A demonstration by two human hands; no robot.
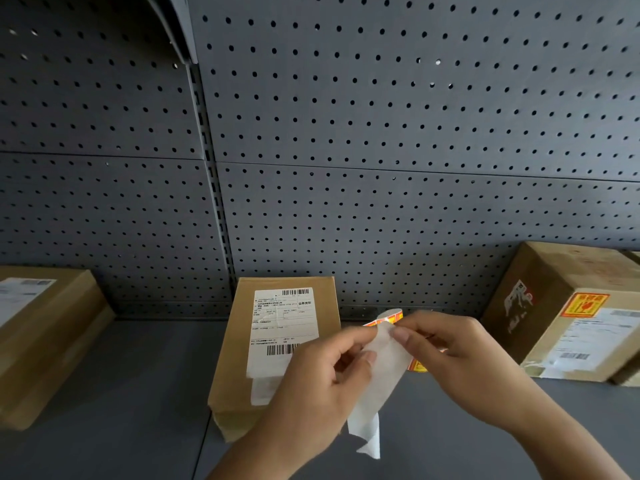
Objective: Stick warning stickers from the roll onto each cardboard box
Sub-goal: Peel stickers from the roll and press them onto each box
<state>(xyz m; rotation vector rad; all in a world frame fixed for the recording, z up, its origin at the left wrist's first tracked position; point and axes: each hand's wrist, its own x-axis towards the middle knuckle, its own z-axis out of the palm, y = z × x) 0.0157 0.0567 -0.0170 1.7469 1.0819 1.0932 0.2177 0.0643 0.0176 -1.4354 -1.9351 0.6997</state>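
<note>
My left hand (322, 386) and my right hand (460, 355) meet in front of me over the shelf, both pinching the sticker roll's strip (384, 362). Its white backing paper hangs down between the hands, and orange-and-yellow warning stickers (388, 319) show at its top and under my right hand. Behind my left hand lies a flat cardboard box (239, 341) with a white shipping label and no warning sticker in sight. At the right stands a taller cardboard box (554, 299) with an orange warning sticker (584, 304) above its label. A third box (52, 334) sits at the left.
The boxes rest on a dark grey metal shelf (138, 393) backed by a perforated panel (381, 133). An upright post (214, 188) divides the back panel. Another box's corner shows at the far right edge.
</note>
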